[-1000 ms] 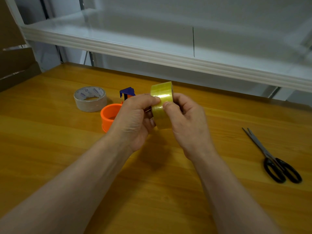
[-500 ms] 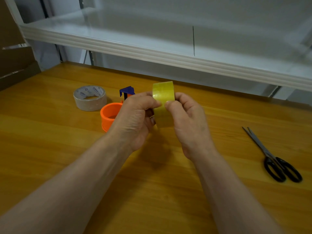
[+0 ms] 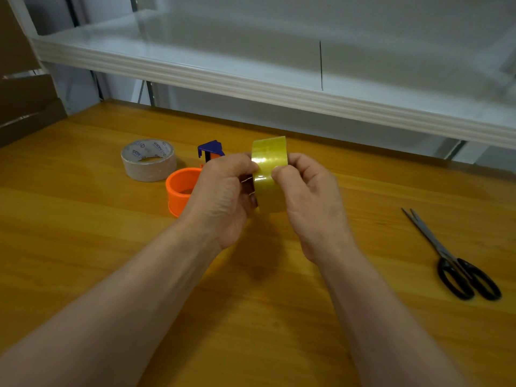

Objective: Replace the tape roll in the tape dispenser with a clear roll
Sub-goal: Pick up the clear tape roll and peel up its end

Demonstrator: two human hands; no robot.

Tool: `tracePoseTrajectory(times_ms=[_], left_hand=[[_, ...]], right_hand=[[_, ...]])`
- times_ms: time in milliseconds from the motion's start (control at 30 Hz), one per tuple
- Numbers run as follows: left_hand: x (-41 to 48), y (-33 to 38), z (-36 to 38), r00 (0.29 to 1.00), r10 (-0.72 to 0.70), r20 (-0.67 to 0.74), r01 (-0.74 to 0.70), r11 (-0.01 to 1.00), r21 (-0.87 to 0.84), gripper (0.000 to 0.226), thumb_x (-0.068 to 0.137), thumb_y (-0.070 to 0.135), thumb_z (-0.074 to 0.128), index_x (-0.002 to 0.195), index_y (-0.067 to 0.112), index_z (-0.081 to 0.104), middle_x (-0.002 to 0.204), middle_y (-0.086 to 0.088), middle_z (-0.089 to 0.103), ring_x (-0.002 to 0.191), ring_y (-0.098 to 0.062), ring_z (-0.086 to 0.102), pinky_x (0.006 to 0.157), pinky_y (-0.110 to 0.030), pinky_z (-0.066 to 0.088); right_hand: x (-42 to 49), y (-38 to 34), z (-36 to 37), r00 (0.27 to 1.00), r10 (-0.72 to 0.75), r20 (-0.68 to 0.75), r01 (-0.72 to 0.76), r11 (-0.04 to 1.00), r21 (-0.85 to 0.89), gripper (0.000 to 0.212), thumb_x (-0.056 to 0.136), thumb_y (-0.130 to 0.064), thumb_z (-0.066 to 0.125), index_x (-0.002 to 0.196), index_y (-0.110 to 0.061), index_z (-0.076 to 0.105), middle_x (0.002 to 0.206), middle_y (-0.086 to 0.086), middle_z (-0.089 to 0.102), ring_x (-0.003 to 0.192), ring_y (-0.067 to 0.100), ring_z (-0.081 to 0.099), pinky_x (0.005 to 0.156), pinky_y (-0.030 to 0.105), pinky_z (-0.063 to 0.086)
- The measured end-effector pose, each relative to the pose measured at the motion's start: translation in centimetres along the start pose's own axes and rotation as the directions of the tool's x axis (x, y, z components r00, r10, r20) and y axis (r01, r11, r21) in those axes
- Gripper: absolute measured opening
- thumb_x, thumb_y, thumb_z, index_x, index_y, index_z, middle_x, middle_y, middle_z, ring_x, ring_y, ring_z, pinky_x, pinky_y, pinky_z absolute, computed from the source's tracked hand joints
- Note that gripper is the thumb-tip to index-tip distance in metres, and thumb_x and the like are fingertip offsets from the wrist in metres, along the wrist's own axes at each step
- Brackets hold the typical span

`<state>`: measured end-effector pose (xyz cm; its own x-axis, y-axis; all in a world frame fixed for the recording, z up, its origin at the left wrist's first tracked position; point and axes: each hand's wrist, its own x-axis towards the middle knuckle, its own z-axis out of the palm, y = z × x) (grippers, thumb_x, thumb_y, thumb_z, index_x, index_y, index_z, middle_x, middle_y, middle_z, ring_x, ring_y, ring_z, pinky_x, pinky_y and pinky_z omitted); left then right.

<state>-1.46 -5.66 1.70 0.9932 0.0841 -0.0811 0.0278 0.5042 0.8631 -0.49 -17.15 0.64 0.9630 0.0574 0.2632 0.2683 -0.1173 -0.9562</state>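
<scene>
Both the left hand [image 3: 223, 196] and right hand [image 3: 310, 199] grip the clear roll [image 3: 269, 174] just right of the orange dispenser [image 3: 181, 191]; pick the tape's end loose with a thumbnail while steadying it.

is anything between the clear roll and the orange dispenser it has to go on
Only the left hand: it sits between the clear roll and the orange dispenser, hiding the dispenser's right side. The grey roll lies off to the left, clear.

The left hand [image 3: 223, 196] hides the right part of the orange dispenser [image 3: 181, 191] left of centre. The clear roll's [image 3: 269, 174] core is hidden, and its loose end is perhaps under the thumbs.
</scene>
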Motion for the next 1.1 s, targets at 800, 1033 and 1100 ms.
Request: tracePoseTrajectory(times_ms=[800, 1033, 1100], left_hand=[[0.6, -0.2, -0.8, 0.943, 0.083, 0.323, -0.145, 0.974, 0.173, 0.037, 0.096, -0.005, 0.05, 0.129, 0.004, 0.063, 0.121, -0.013, 0.072, 0.111, -0.024, 0.069, 0.085, -0.029, 0.057], [0.2, -1.4, -0.1, 0.922, 0.213, 0.324, -0.309, 0.908, 0.283, 0.045, 0.091, -0.01, 0.058, 0.132, 0.009, 0.062, 0.124, -0.009, 0.071, 0.118, -0.021, 0.066, 0.1, -0.035, 0.054], [0.2, -1.5, -0.1, 0.917, 0.23, 0.326, -0.33, 0.897, 0.295, 0.046, 0.091, -0.011, 0.058, 0.131, 0.009, 0.063, 0.123, -0.009, 0.071, 0.117, -0.021, 0.066, 0.097, -0.032, 0.055]], right_hand=[[0.2, -0.4, -0.8, 0.994, 0.104, -0.031, -0.098, 0.982, 0.16, 0.02, 0.095, -0.017, 0.058, 0.106, -0.011, 0.073, 0.107, 0.018, 0.072, 0.09, 0.019, 0.064, 0.079, 0.04, 0.054], [0.3, 0.2, -0.4, 0.987, 0.158, -0.017, -0.15, 0.963, 0.222, 0.031, 0.083, -0.022, 0.063, 0.113, -0.013, 0.067, 0.118, 0.022, 0.069, 0.114, 0.041, 0.064, 0.097, 0.057, 0.053], [0.3, 0.3, -0.5, 0.986, 0.168, -0.002, -0.162, 0.956, 0.243, 0.032, 0.083, -0.02, 0.064, 0.114, -0.013, 0.067, 0.119, 0.023, 0.069, 0.115, 0.042, 0.063, 0.095, 0.054, 0.055]])
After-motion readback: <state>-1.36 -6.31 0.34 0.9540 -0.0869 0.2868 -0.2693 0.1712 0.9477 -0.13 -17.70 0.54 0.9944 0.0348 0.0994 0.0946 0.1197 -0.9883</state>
